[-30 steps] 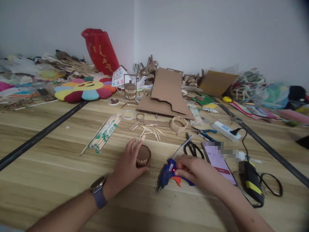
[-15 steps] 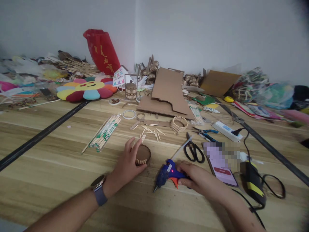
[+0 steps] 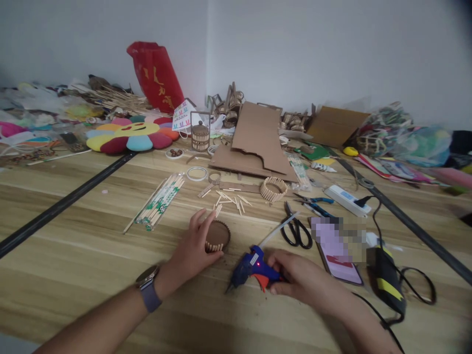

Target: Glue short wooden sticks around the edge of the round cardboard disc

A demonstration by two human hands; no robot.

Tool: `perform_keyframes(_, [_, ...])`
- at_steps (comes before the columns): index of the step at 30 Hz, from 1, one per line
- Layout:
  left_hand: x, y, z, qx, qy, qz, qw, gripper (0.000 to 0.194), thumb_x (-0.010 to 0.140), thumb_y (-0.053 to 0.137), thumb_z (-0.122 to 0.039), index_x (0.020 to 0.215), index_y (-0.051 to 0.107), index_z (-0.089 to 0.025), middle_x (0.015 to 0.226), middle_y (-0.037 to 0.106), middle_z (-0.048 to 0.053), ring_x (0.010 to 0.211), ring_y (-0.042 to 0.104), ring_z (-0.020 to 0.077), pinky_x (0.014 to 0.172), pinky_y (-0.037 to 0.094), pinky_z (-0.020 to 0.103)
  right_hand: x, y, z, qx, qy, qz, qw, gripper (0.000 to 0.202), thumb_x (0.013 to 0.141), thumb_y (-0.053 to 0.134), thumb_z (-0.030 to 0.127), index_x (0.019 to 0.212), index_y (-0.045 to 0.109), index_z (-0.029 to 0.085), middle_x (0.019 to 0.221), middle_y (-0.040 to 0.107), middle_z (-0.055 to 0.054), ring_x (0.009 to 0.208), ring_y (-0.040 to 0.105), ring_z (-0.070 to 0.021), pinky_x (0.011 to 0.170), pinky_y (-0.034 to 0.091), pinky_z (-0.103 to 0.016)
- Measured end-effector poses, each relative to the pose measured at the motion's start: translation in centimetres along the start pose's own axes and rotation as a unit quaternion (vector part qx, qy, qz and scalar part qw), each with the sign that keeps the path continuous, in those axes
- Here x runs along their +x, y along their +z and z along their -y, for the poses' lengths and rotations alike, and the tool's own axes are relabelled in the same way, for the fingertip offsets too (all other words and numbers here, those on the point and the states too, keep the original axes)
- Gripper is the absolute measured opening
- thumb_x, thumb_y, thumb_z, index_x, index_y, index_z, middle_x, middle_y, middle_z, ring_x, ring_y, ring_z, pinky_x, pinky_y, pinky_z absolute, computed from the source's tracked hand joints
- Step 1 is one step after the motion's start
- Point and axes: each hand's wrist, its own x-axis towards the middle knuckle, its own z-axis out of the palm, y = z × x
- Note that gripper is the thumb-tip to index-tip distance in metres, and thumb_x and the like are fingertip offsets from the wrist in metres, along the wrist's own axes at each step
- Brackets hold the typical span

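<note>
Over the wooden table, the right hand, at near right, is closed round the back of a blue glue gun aimed left. Near the centre, the left hand curves half-open about the left side of a round stick-edged base; how firmly it grips, I cannot tell. Short loose sticks lie farther off.

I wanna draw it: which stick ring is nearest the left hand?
The front ring, at the left hand; the other ring sits farther back, near the cardboard.
</note>
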Motion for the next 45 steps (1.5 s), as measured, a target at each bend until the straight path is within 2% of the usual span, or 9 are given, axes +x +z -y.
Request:
perform_keyframes(2, [0.0,0.0,0.0,-0.001,0.000,0.001,1.000,0.098,0.070,0.082,-0.018,0.153,0.030,-0.025,0.153,0.034,0.018,0.145,0.038,0.0398,0.117,0.038,0.062,-0.1,0.0,-0.1,0.017,-0.015,0.018,1.000,0.025,0.076,0.075,0.023,0.096,0.060,0.020,0.092,0.065,-0.002,0.080,0.059,-0.0190,0.071,0.043,-0.027])
perform_keyframes(7, [0.1,-0.2,-0.1,0.006,0.008,0.017,1.000,0.099,0.073,0.081,-0.015,0.153,0.024,-0.027,0.152,0.030,0.019,0.145,0.038,0.0391,0.116,0.038,0.062,-0.1,-0.9,-1.3,0.128,-0.074,0.054,0.988,0.017,0.086,0.061,0.032,0.097,0.063,0.018,0.088,0.060,-0.002,0.076,0.055,-0.0166,0.067,0.045,-0.025])
perform_keyframes(18, [0.1,-0.2,0.3,0.013,0.013,0.013,1.000,0.093,0.075,0.078,-0.020,0.152,0.027,-0.029,0.152,0.033,0.018,0.143,0.041,0.0402,0.114,0.039,0.064,0.5,-0.9,-4.1,0.250,-0.073,0.116,0.958,0.040,0.088,0.065,0.058,0.097,0.061,0.019,0.081,0.057,0.000,0.072,0.054,-0.0158,0.068,0.045,-0.026])
perform_keyframes(22, [0.0,-0.2,0.5,0.018,0.013,0.012,1.000,0.093,0.075,0.078,-0.019,0.152,0.027,-0.030,0.153,0.032,0.017,0.143,0.041,0.0397,0.115,0.039,0.063,0.3,-0.7,-2.9,0.206,-0.085,0.087,0.971,0.035,0.085,0.068,0.051,0.097,0.063,0.019,0.086,0.057,-0.001,0.074,0.053,-0.0165,0.067,0.044,-0.026])
perform_keyframes(26, [0.0,-0.2,0.5,0.024,0.018,0.013,0.999,0.093,0.076,0.077,-0.020,0.153,0.027,-0.029,0.153,0.033,0.017,0.144,0.040,0.0393,0.115,0.039,0.063,0.1,0.5,-0.9,0.064,-0.039,0.004,0.997,0.017,0.076,0.068,0.020,0.091,0.059,0.020,0.093,0.062,-0.003,0.082,0.057,-0.0191,0.074,0.045,-0.028])
perform_keyframes(29, [-0.1,-0.2,0.4,0.024,0.019,0.010,0.999,0.095,0.075,0.078,-0.019,0.154,0.026,-0.030,0.153,0.033,0.017,0.145,0.039,0.0387,0.116,0.039,0.062,-0.2,1.2,-0.2,0.010,-0.021,-0.038,0.999,0.022,0.076,0.058,0.009,0.094,0.056,0.021,0.102,0.067,-0.007,0.092,0.064,-0.0222,0.082,0.048,-0.031])
perform_keyframes(35, [-0.1,-0.1,0.4,0.016,0.022,0.012,1.000,0.100,0.072,0.081,-0.017,0.155,0.026,-0.026,0.153,0.035,0.020,0.146,0.035,0.0408,0.117,0.037,0.063,-0.9,1.2,-0.9,0.046,-0.041,-0.063,0.996,0.022,0.091,0.047,0.023,0.111,0.056,0.022,0.106,0.076,-0.010,0.093,0.074,-0.0250,0.080,0.057,-0.034])
perform_keyframes(40, [0.0,0.0,0.4,0.004,0.007,0.026,1.000,0.102,0.071,0.084,-0.018,0.155,0.026,-0.028,0.155,0.033,0.019,0.145,0.038,0.0414,0.115,0.039,0.065,-1.1,1.6,-1.3,0.049,-0.100,-0.222,0.968,0.042,0.087,0.052,0.027,0.127,0.062,0.020,0.126,0.072,-0.015,0.116,0.070,-0.0295,0.099,0.057,-0.040])
perform_keyframes(45, [0.3,0.1,0.3,0.007,-0.001,0.028,1.000,0.106,0.068,0.086,-0.015,0.156,0.026,-0.027,0.155,0.034,0.020,0.146,0.037,0.0411,0.115,0.039,0.065,-2.1,1.6,-2.1,0.088,-0.062,-0.193,0.975,0.036,0.091,0.058,0.039,0.119,0.072,0.021,0.122,0.075,-0.013,0.112,0.071,-0.0295,0.097,0.059,-0.037])
